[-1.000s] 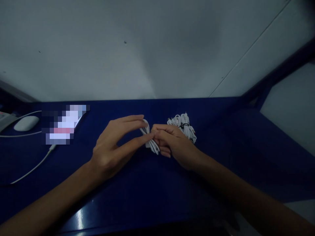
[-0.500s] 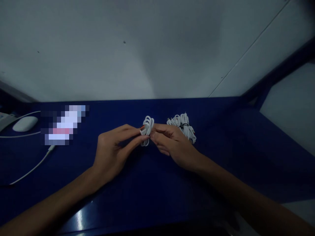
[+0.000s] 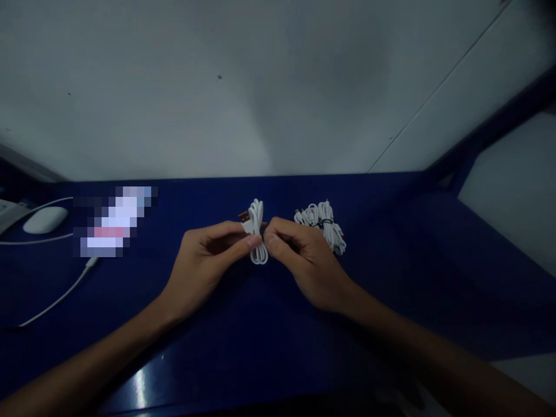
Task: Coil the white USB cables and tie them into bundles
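A white USB cable [image 3: 258, 252], wound into a narrow upright coil, is pinched between the thumb and fingers of my left hand [image 3: 208, 249]. Its USB plug [image 3: 245, 219], with orange inside, sticks out on the coil's left side. My right hand [image 3: 304, 258] is closed at the coil's right side, thumb against curled index finger. Whatever lies between those right fingertips is too small or hidden to make out. Just behind my right hand lie several white cable bundles [image 3: 332, 229] bound with black ties, partly covered by that hand.
Everything rests on a shiny blue tabletop [image 3: 243, 347] against a pale wall [image 3: 195, 116]. At left lie a phone with a blurred screen [image 3: 115, 223], its white charging cable [image 3: 56, 301] and a white mouse-like object [image 3: 46, 220]. A blue frame bar [image 3: 490, 127] slants up at right.
The coil has turned in my fingers, so its loops now stand longer and more upright, with the plug pointing up-left. My right hand has shifted slightly and curled its fingers in more.
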Motion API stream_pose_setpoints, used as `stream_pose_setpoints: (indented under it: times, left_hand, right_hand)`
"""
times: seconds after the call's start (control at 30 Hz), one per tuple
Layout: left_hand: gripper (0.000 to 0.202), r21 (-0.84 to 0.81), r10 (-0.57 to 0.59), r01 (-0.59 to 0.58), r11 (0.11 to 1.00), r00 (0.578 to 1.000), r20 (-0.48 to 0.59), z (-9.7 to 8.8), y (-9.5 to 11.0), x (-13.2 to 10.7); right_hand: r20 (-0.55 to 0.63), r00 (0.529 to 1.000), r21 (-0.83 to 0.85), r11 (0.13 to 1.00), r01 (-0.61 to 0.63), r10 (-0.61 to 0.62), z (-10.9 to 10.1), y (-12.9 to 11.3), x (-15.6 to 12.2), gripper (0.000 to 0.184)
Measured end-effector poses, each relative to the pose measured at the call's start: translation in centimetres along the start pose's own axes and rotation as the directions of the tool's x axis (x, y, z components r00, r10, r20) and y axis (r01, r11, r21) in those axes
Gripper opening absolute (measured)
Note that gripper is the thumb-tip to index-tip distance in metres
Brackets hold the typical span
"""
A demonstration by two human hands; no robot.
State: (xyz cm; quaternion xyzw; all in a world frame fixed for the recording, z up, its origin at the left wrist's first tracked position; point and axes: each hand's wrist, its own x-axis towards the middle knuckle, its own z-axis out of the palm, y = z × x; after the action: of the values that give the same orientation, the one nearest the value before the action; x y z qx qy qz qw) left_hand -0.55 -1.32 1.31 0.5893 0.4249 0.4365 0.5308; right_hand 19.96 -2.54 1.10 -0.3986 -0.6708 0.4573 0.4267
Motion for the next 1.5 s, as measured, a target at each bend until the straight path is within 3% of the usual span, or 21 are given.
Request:
stream_pose_setpoints:
  times: [0.17,0.3,0.67,0.87,1.13,1.27,1.4,1.5]
  left_hand:
    - [0.018,-0.018,0.038,-0.038,0.999,0.999,0.007,-0.09,-0.04,-0.06]
    - [0.023,-0.055,0.000,0.000,0.999,1.000,0.001,-0.08,-0.14,-0.02]
    - [0.017,0.087,0.050,-0.045,0.995,0.997,-0.059,-0.11,-0.16,0.22]
    - [0.017,0.123,0.088,-0.086,0.989,0.996,-0.009,-0.47,-0.30,0.36]
    - [0.013,0.141,0.116,-0.119,0.983,0.993,0.032,-0.68,-0.03,0.31]
    - [0.013,0.144,0.093,-0.099,0.985,0.995,0.046,-0.53,-0.09,0.28]
    - [0.014,0.032,0.021,-0.023,0.999,0.998,0.063,-0.26,-0.12,0.09]
    - [0.029,-0.081,-0.017,0.022,0.996,0.998,0.054,-0.14,-0.28,0.04]
  right_hand:
    - [0.022,1.000,0.013,1.000,-0.021,0.021,-0.02,-0.03,-0.06,0.034]
    - [0.004,0.998,0.079,0.995,-0.059,0.059,0.08,0.09,-0.17,0.037]
    - [-0.027,0.997,0.066,0.995,-0.070,0.072,0.03,0.00,0.11,0.020]
    - [0.026,0.995,0.135,0.986,-0.095,0.092,-0.28,-0.18,0.59,0.021]
    - [0.186,0.963,0.236,0.943,-0.235,0.194,-0.83,0.09,0.69,0.029]
    - [0.179,0.963,0.253,0.937,-0.242,0.200,-0.85,0.04,0.68,0.027]
    - [0.177,0.962,0.301,0.920,-0.253,0.207,-0.74,0.29,0.71,0.027]
    - [0.215,0.946,0.381,0.871,-0.310,0.242,-0.67,0.59,0.73,0.027]
